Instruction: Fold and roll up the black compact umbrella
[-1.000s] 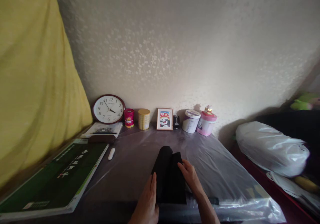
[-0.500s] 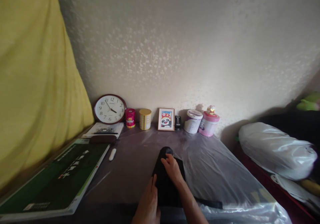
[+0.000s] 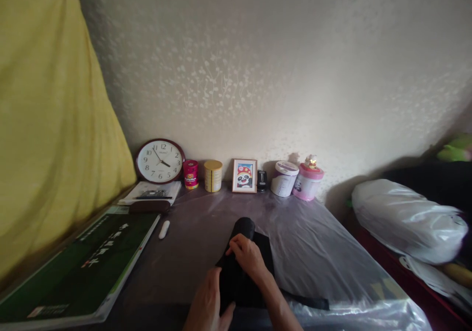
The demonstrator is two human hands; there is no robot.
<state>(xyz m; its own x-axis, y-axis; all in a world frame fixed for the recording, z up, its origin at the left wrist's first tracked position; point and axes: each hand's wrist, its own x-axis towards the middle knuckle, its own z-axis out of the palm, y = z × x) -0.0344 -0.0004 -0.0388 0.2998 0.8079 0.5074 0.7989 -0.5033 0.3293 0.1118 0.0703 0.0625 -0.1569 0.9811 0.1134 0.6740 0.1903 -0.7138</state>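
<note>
While the right hand (image 3: 248, 257) lies palm down across a black roll (image 3: 233, 284), the left hand (image 3: 208, 299) sits against the roll's near left side. The roll rests on the plastic-covered table (image 3: 300, 245), directly nearer the person than the picture frame (image 3: 244, 176), its far end pointing towards that frame. The right hand is partly closed, its fingers bent over the roll's top; whether they pinch any of the material I cannot tell. The left hand is half open, thumb spread away from the fingers at the near end, and how firmly it grips is hidden. A flat black piece (image 3: 263, 245) extends from beneath the right hand, and a black strap (image 3: 308, 301) lies nearer than the frame and to its right. Left of the frame stand a yellow-lidded tin (image 3: 213, 178), then a red tin (image 3: 191, 175) and a round clock (image 3: 160, 161); a small black device (image 3: 262, 180) is just beside its right edge, with a white tub (image 3: 283, 181) and a pink tub (image 3: 308, 186) farther right. Nearer than the frame, well to its left, lie a slim white object (image 3: 164, 229) and a large green book (image 3: 92, 267).
</note>
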